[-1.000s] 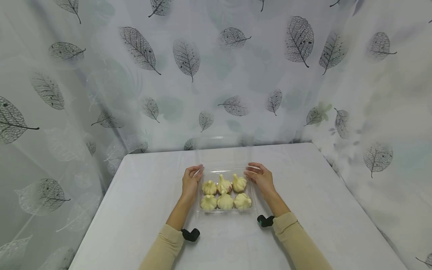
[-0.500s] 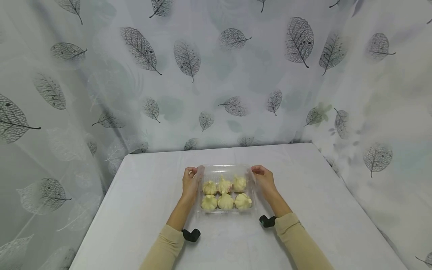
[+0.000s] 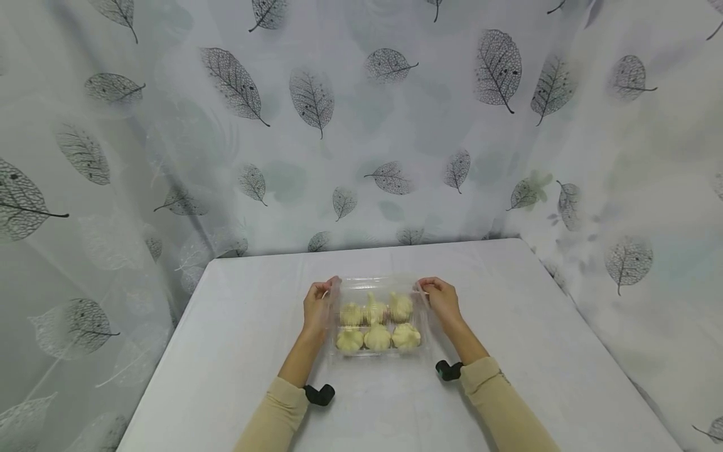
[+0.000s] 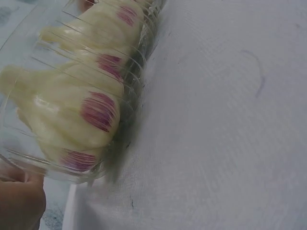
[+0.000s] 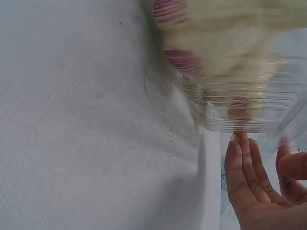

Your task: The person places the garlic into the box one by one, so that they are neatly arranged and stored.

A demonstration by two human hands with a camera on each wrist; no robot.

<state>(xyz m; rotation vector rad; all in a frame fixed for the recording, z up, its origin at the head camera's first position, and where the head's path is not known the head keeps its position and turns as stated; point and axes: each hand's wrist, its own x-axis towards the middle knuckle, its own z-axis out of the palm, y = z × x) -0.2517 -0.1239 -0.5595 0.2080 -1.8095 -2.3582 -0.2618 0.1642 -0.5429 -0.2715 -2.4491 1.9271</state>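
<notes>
A clear plastic clamshell box (image 3: 378, 354) lies on the table, with several pale garlic bulbs (image 3: 377, 338) in two rows inside. Its hinged lid (image 3: 375, 285) slants forward over the back row. My left hand (image 3: 316, 306) holds the lid's left far corner, fingers curled. At the right far corner, my right hand (image 3: 443, 302) pinches the lid between thumb and index finger; in the right wrist view the other fingers of this hand (image 5: 259, 194) reach to the box's ribbed wall. Purple-streaked garlic (image 4: 67, 120) shows through the plastic in the left wrist view.
A white cloth covers the table (image 3: 254, 301). Behind and to both sides hangs a leaf-printed curtain (image 3: 361, 138). Black wrist-worn devices (image 3: 320, 395) stick out beside both rolled beige sleeves.
The lid stood raised behind the box one second ago; it has swung forward over the garlic. Both hands' fingers have closed on its corners. In the last half second little has moved.
</notes>
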